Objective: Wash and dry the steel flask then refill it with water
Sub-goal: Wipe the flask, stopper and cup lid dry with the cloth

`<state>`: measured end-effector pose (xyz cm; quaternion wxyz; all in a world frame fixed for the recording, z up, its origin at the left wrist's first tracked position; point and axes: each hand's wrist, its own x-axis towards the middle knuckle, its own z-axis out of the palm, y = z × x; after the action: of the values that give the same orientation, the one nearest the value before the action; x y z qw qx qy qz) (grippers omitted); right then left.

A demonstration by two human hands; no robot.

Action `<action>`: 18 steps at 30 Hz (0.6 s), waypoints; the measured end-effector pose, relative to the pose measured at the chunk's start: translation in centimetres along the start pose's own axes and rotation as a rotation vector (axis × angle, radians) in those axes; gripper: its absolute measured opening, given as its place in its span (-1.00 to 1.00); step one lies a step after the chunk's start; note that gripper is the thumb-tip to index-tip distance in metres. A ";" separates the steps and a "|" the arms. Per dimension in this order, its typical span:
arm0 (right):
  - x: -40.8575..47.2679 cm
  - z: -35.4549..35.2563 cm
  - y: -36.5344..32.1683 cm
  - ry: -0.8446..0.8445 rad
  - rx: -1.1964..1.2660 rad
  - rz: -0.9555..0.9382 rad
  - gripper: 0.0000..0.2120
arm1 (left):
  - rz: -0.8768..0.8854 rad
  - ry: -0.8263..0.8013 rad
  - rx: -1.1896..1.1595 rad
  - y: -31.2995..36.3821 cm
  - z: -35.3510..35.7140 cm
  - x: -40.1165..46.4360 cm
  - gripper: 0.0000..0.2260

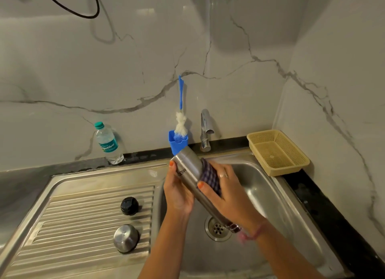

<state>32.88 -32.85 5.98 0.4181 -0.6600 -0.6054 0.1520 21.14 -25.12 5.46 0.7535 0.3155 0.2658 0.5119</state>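
Flask (188, 168) held tilted over the sink (260, 187), base end up toward the tap (205, 130), mouth end down near the drain (217, 228). Left hand (177, 193) wrapped around the flask from the left side, thumb up by the logo. Right hand (225, 197) clamped around the flask body through a checked cloth (210, 175), cloth tail poking out by the wrist. Black cap (129, 205) and steel lid (126, 238) parked on the drainboard (73, 216), well apart from the flask. Water bottle (107, 143) back on the counter by the wall, blue brush (180, 116) standing in its holder (178, 143) just behind the flask, beige basket (279, 152) off at the sink's right corner.
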 end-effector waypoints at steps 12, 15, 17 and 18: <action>-6.1 1.0 3.0 0.013 0.178 0.100 -0.25 | -0.033 0.066 0.090 0.5 0.7 0.2 -0.30; -5.0 1.1 1.9 0.019 0.165 0.094 -0.29 | 0.034 -0.076 0.318 0.0 1.2 0.1 -0.12; -3.6 0.9 0.5 0.071 0.275 0.121 -0.35 | 0.076 -0.174 0.377 -0.7 1.8 -0.4 -0.21; -2.7 0.7 -0.1 0.116 0.301 0.128 -0.37 | 0.080 -0.175 0.359 -1.0 1.9 -0.6 -0.25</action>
<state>31.73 -35.07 4.76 0.5360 -0.6348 -0.5072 0.2291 22.96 -26.36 6.00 0.6844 0.4984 0.2734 0.4564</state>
